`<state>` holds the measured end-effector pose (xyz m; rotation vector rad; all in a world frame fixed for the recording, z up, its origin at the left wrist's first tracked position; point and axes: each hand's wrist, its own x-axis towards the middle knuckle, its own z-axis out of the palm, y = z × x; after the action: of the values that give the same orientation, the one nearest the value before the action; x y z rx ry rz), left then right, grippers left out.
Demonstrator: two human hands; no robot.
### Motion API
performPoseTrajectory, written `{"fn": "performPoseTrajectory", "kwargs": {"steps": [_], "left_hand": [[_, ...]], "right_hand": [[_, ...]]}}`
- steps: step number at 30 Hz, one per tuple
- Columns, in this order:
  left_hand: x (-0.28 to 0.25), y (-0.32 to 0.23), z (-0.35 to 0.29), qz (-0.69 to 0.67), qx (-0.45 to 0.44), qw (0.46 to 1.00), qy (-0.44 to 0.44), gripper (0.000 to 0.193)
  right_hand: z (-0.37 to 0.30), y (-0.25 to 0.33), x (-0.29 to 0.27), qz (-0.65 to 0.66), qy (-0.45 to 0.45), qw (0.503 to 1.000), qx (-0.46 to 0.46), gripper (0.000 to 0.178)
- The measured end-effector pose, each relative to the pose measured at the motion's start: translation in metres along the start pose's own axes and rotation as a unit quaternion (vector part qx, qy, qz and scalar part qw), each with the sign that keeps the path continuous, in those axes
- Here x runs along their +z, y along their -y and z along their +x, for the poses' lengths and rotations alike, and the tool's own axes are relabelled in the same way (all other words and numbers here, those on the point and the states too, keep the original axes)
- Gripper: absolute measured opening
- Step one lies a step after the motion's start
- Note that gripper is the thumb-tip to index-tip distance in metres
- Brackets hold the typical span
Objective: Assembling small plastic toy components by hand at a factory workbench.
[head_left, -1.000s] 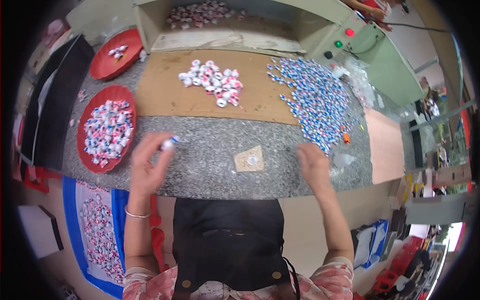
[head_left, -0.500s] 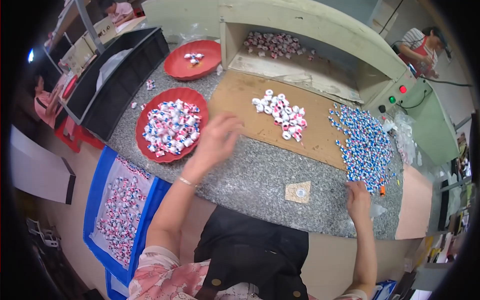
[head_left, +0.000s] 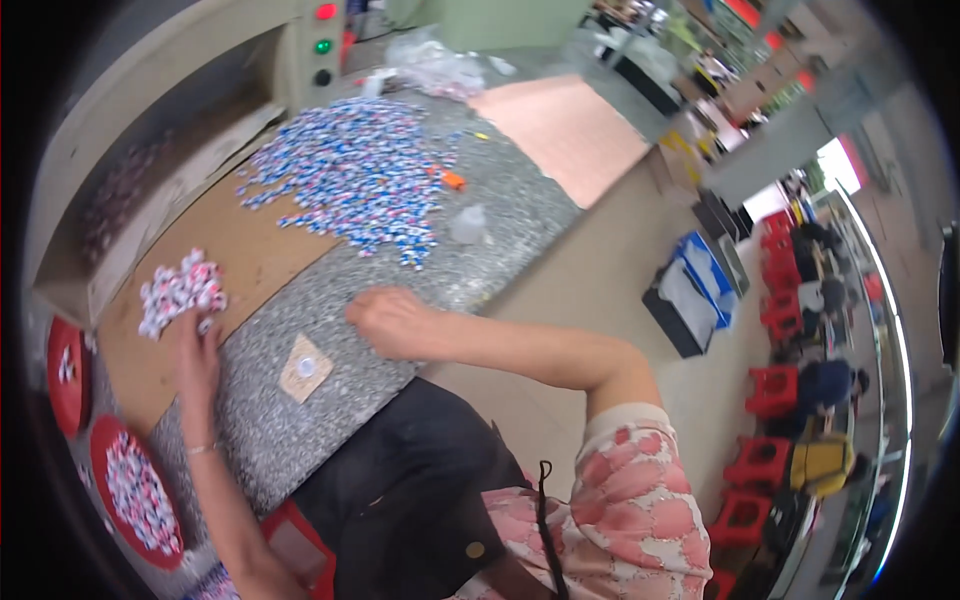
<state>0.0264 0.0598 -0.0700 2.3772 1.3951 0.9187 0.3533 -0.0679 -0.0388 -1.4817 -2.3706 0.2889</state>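
Note:
At the near edge of a small heap of white and pink rounded pieces (head_left: 183,285), my left hand (head_left: 197,355) has its fingertips closed around one piece. My right hand (head_left: 392,322) is curled with the fingers bent inward, just above the grey speckled table; whatever it pinches is hidden. Between the two hands lies a small tan square pad (head_left: 305,368) with a round pale disc on it. Beyond my right hand spreads a wide heap of small blue, white and red pieces (head_left: 345,165).
Two red bowls (head_left: 98,440) holding pieces stand at the left. A machine with an open bay (head_left: 60,215) stands behind a brown board (head_left: 240,240). An orange object (head_left: 453,179), clear plastic scrap (head_left: 467,223) and a pink sheet (head_left: 570,130) lie farther right. Red stools (head_left: 755,460) and people are across the floor.
The view has swung to the right. My left hand has gone from beside the red bowl to the white and pink heap. My right hand has left the blue heap's edge and come nearer the pad.

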Motion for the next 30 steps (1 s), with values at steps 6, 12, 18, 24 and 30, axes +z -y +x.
{"fn": "performPoseTrajectory", "kwargs": {"steps": [6, 12, 18, 24, 30], "left_hand": [[-0.032, -0.015, -0.035, -0.434, -0.257, 0.863, 0.016, 0.025], [-0.042, -0.056, -0.091, -0.547, -0.221, 0.801, 0.107, 0.036], [-0.035, -0.064, -0.140, -0.576, -0.273, 0.769, 0.043, 0.040], [-0.030, -0.081, -0.143, -0.560, -0.254, 0.787, 0.046, 0.044], [-0.038, -0.086, -0.140, -0.542, -0.250, 0.802, -0.021, 0.036]], "right_hand": [[0.003, 0.006, -0.011, 0.046, -0.045, 0.998, -0.001, 0.005], [-0.004, -0.001, 0.008, -0.028, -0.046, 0.998, -0.032, 0.007], [0.005, 0.004, 0.011, -0.032, -0.028, 0.999, -0.007, 0.005], [-0.003, 0.011, -0.004, -0.071, -0.074, 0.994, -0.022, 0.010], [0.002, -0.002, 0.022, -0.042, -0.078, 0.994, -0.061, 0.007]]}}
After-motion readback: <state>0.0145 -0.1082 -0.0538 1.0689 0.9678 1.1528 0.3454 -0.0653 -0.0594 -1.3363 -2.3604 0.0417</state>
